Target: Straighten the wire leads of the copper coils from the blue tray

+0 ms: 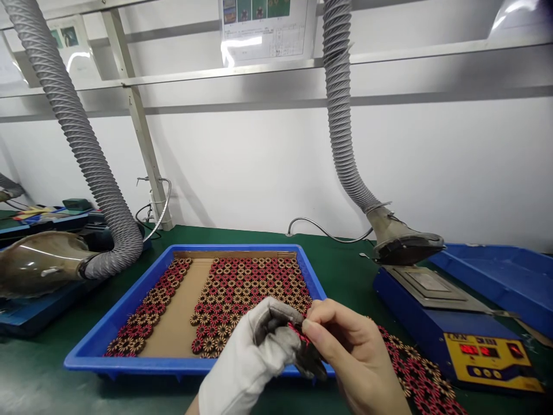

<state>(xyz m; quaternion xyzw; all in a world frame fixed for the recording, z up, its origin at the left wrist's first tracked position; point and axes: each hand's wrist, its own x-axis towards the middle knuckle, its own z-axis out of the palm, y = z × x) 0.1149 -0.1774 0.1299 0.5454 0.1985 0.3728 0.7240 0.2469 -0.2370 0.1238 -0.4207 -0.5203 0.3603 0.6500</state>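
My left hand (pixel 263 346), in a white glove with grey-stained fingertips, is closed on a small wound coil (pixel 299 333) with red wire. Only a sliver of that coil shows between the fingers. My bare right hand (pixel 349 351) meets it from the other side, thumb and forefinger pinched at the coil's edge. Whether a wire end lies in that pinch is too small to tell. Behind both hands, a blue tray (pixel 142 364) lined with cardboard holds many ring-shaped coils (pixel 250 288), red and copper coloured, laid in rows.
More coils (pixel 417 369) lie right of my right hand, beside a blue heating unit (pixel 432 340) with a lit yellow panel. A fume hose (pixel 341 115) hangs over it. Another hose (pixel 95 167) ends in a hood at left. A second blue tray (pixel 496 271) stands far right.
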